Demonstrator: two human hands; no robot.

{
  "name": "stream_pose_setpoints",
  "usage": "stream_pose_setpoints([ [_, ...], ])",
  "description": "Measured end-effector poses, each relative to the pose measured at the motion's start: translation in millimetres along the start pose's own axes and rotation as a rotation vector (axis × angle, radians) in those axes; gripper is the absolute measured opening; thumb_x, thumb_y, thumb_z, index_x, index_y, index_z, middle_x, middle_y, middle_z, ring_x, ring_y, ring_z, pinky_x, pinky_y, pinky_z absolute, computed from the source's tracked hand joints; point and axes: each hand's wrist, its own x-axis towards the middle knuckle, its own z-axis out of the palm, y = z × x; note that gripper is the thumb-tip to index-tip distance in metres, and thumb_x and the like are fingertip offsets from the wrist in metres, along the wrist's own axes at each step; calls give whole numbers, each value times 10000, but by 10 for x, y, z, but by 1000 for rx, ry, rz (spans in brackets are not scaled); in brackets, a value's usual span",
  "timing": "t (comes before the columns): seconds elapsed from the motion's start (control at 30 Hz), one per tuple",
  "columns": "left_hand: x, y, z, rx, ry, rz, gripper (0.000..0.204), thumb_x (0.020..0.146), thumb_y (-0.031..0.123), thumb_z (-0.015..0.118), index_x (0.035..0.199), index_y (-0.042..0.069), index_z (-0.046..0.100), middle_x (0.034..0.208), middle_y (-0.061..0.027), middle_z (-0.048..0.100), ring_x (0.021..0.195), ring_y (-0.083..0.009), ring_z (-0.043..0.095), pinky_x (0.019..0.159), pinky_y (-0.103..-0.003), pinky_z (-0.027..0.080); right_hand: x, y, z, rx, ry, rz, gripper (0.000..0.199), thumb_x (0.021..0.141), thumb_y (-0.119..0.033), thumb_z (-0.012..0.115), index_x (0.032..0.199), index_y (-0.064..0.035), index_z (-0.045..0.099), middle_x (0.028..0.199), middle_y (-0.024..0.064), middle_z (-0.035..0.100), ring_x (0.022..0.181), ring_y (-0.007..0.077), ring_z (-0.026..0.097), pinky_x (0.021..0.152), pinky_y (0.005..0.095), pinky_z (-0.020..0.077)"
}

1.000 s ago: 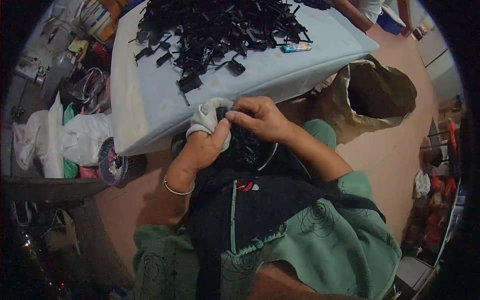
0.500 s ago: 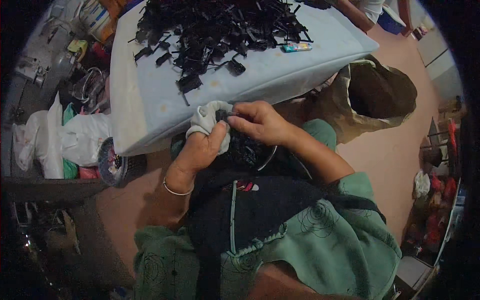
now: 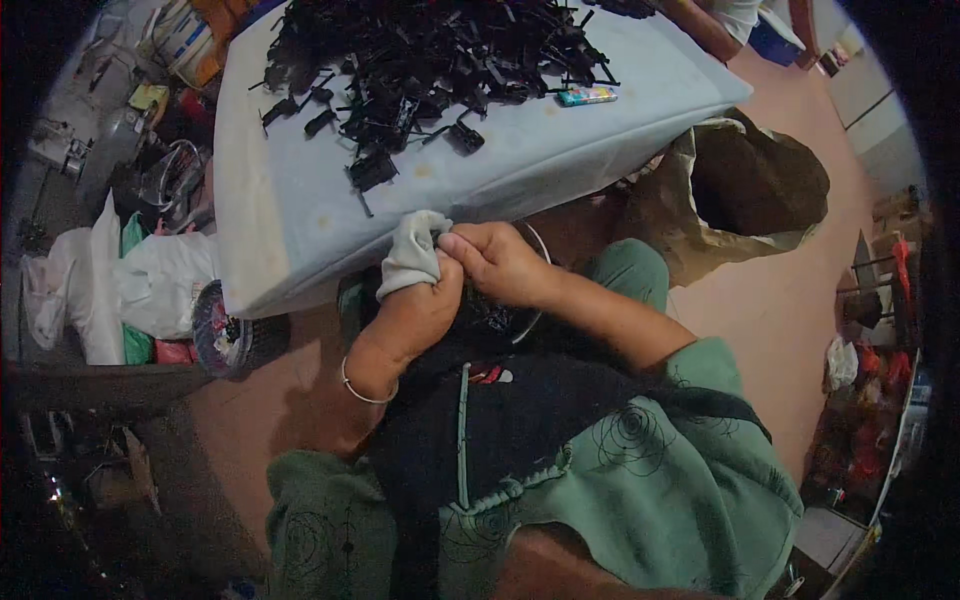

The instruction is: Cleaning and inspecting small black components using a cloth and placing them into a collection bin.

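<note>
A pale grey-white cloth is bunched in my left hand, its fingers closed round it. My right hand presses up against the left, thumb and fingers pinched together. Whatever lies between the two hands is hidden by the fingers. Below them, a dark container with a thin curved handle sits in front of my lap, and dark bits show inside. Beyond my hands, a large heap of small black plastic parts covers the far part of the table.
A small colourful packet lies right of the heap. An open brown sack stands at the right. Plastic bags and a round basket are at the left. Another person's arm shows at the far right.
My hands have drawn together and the right has moved slightly down and left. The black piece seen between them earlier is now covered by my fingers.
</note>
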Motion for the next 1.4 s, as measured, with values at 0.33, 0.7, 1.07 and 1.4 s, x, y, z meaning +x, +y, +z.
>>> stream_pose_setpoints([
  [0.33,66,-92,-161,143,-180,181,283,793,117,515,1056,16,493,900,-176,537,908,-321,507,800,-369,397,484,-89,-503,-919,342,28,277,800,-297,564,807,-25,514,705,156,577,642,327,562,573,406,439],
  [0.7,226,-63,-376,-196,-213,103,254,826,77,496,1070,7,504,914,-151,577,817,-233,571,746,-316,446,68,-525,-592,-607,-329,16,280,793,-216,590,892,31,499,693,164,543,623,241,522,592,351,416],
  [1.07,116,-22,-189,-440,-136,-173,244,842,83,499,1076,22,471,817,-36,532,699,-83,510,605,-235,437,-98,-553,-287,-259,-28,-236,220,763,-202,632,796,-9,531,656,148,535,557,215,523,527,329,415],
  [1.4,64,140,-166,-543,-63,-254,217,797,18,521,1014,11,513,822,-36,560,609,-87,527,506,-217,423,-10,-241,-195,-339,120,-157,286,839,-244,539,716,13,511,555,130,509,493,188,476,494,343,400],
])
